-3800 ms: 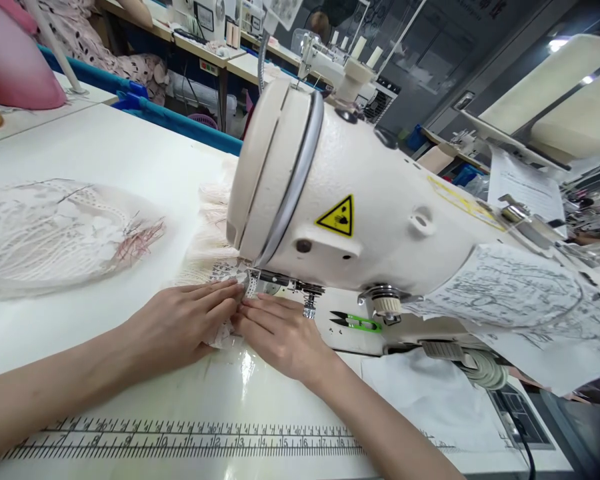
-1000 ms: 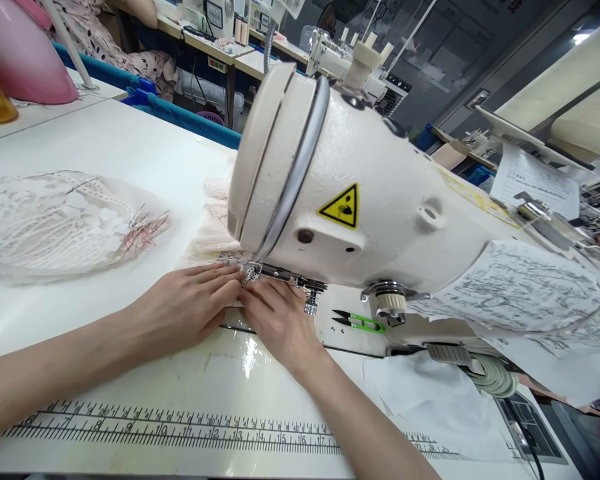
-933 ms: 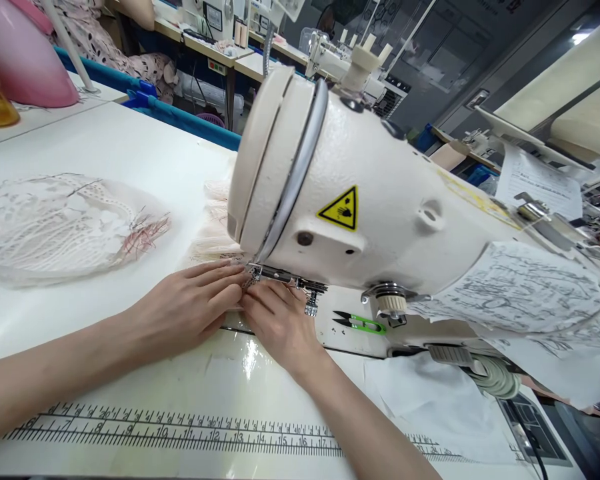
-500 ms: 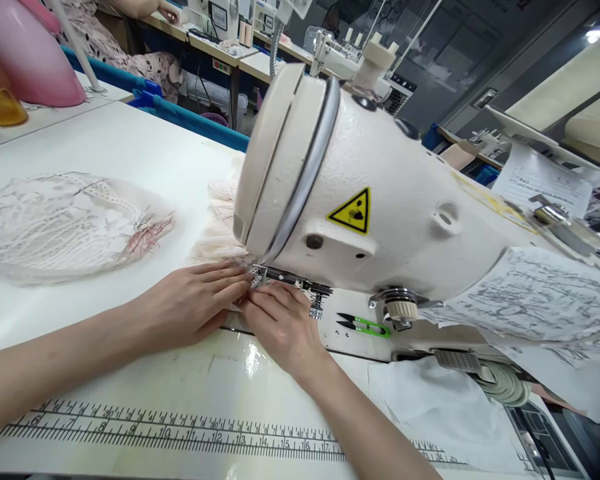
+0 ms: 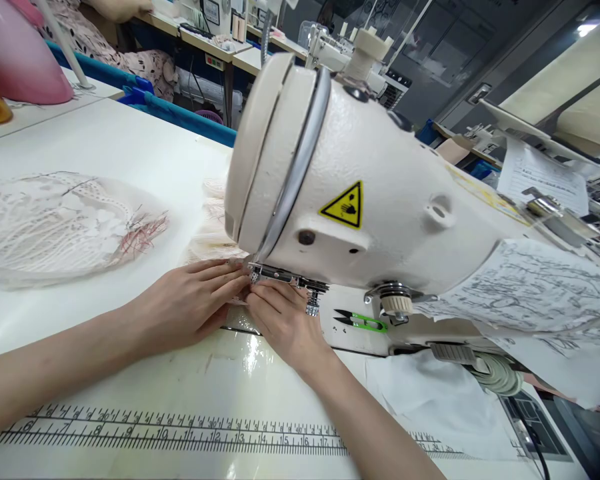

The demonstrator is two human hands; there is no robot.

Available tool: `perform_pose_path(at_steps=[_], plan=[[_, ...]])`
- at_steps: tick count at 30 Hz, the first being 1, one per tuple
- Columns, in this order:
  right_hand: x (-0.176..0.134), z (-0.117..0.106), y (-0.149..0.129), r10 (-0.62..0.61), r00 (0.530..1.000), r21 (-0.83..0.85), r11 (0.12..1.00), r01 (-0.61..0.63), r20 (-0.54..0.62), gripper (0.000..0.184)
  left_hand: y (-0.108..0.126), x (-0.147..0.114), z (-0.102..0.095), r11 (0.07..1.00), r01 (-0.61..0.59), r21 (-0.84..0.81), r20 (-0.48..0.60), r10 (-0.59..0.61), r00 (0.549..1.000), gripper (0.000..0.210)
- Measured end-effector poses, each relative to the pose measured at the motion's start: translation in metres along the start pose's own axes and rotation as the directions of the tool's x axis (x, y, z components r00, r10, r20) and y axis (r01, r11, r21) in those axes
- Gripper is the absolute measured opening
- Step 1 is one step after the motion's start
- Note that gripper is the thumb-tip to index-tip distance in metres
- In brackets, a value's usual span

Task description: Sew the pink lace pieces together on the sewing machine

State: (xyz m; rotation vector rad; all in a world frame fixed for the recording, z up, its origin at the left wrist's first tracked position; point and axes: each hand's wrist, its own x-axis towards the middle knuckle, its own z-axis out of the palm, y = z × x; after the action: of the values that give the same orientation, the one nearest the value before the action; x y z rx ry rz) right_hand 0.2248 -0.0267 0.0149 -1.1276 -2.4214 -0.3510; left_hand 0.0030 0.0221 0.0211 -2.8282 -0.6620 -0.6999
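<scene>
A white sewing machine (image 5: 285,173) fills the middle, its head leaning over my hands. My left hand (image 5: 195,303) is laid over pale pink gathered fabric (image 5: 213,230), fingers together and tips beside the presser foot area, thumb tucked in. Closed at the fabric's near edge, my right hand (image 5: 285,327) has bent fingers reaching under the machine head. A small piece of sheer fabric shows between the two hands. The machine's head and my fingers hide the needle and the fingertips of my right hand.
Green thread snips (image 5: 363,321) lie right of my right hand. A sheer lace bundle with red threads (image 5: 75,227) rests at left. A printed ruler (image 5: 190,433) runs along the front. White cloth (image 5: 435,400) lies at right. Another person's sleeve (image 5: 150,70) shows behind.
The view has shifted slightly, so the machine and table sit a little further left and up. Both hands stay at the fabric beside the presser foot area, with almost no visible movement.
</scene>
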Motion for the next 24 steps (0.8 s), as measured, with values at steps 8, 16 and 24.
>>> perform_pose_path(at_steps=[8, 16, 24], plan=[[-0.006, 0.003, 0.002, 0.029, 0.998, -0.034, 0.999, -0.031, -0.053, 0.017, 0.002, 0.005, -0.004, 0.995, -0.038, 0.097, 0.001, 0.038, 0.999, 0.047], [-0.008, -0.001, 0.001, 0.095, 0.992, -0.143, 0.984, -0.106, -0.078, 0.016, 0.006, 0.000, 0.005, 0.997, 0.022, 0.074, -0.028, -0.020, 0.999, 0.047], [-0.007, -0.004, 0.004, 0.139, 0.990, -0.181, 0.974, -0.134, 0.016, 0.014, 0.008, -0.006, 0.015, 0.998, 0.067, 0.019, -0.011, -0.066, 0.998, 0.047]])
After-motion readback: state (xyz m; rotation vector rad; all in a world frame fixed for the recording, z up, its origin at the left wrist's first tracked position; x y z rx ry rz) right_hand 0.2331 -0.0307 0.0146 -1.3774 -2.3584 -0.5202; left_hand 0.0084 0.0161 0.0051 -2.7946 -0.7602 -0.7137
